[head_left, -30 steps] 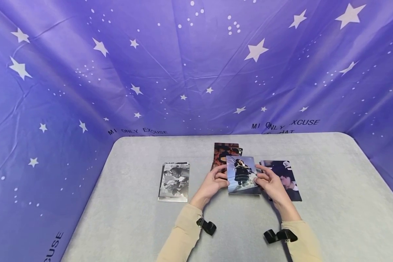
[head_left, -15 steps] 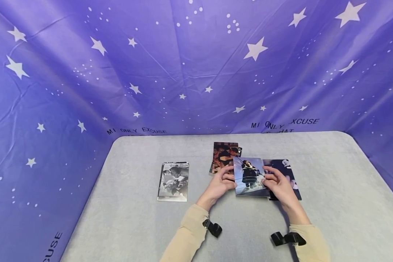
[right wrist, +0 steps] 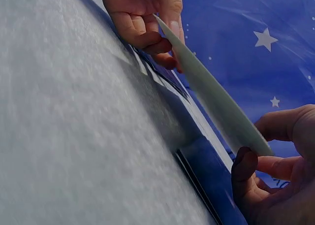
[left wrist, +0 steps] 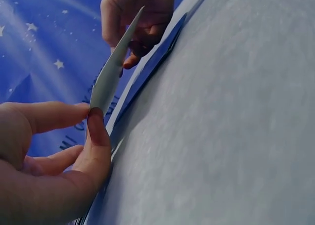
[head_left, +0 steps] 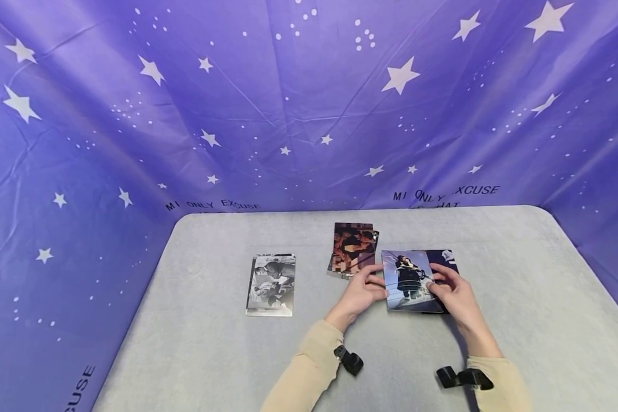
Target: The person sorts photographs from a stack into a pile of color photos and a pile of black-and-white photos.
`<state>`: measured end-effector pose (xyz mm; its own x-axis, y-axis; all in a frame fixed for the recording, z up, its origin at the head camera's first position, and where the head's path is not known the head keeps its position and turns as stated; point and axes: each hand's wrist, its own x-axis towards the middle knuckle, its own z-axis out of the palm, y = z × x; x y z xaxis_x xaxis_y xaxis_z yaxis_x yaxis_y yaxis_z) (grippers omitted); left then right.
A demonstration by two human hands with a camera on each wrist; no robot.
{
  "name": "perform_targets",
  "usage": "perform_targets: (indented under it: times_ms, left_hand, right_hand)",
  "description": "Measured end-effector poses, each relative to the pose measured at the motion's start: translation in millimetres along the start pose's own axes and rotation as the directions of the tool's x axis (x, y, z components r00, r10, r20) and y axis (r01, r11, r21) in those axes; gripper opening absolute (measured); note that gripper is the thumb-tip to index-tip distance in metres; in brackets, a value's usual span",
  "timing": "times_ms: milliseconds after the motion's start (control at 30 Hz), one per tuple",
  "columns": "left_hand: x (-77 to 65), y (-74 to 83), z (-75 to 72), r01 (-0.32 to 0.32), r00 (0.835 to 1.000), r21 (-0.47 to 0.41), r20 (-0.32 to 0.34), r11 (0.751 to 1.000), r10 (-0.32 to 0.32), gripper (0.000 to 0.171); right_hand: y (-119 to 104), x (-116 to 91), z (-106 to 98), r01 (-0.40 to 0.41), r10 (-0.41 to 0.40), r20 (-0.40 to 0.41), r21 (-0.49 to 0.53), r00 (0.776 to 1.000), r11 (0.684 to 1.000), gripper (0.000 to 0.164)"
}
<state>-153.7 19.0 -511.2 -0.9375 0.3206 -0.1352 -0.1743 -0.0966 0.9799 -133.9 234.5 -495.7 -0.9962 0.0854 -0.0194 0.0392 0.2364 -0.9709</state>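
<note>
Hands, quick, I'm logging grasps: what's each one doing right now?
Left hand: pinching the left edge of the blue-toned photo card.
Right hand: pinching the same card's right edge.

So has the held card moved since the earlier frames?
Yes, the held card went right, farther from the unmoved black-and-white pile, covering more of the dark pile.

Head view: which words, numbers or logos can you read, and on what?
"MI ONLY EXCUSE": backdrop, back left; line below unreadable.
"MI ONLY XCUSE": backdrop, back right, broken by folds; "HAT" partly readable below.
"USE": backdrop, lower left, start unclear.
"M": backdrop, right edge, cut off.
Photos: nothing readable; any print is too small.
</note>
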Motion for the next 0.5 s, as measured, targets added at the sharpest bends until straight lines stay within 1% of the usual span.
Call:
perform_targets:
  times_ms: [233,500]
  left_hand:
    - [3.4,-1.1,12.6,0.012,1.000,0.050,-0.007,0.999,-0.011,0.058]
    - [6.3,0.5,23.9,0.025,1.000,0.080,0.002,0.996,-0.025,0.059]
  right_hand:
    - [3,-1,-11,0.005,-0.006,-0.032,-0.014,0.999,1.000,0.045]
    - [6,-1,-21,0.005,-0.010,-0.067,-0.082,0.998,0.997,0.044]
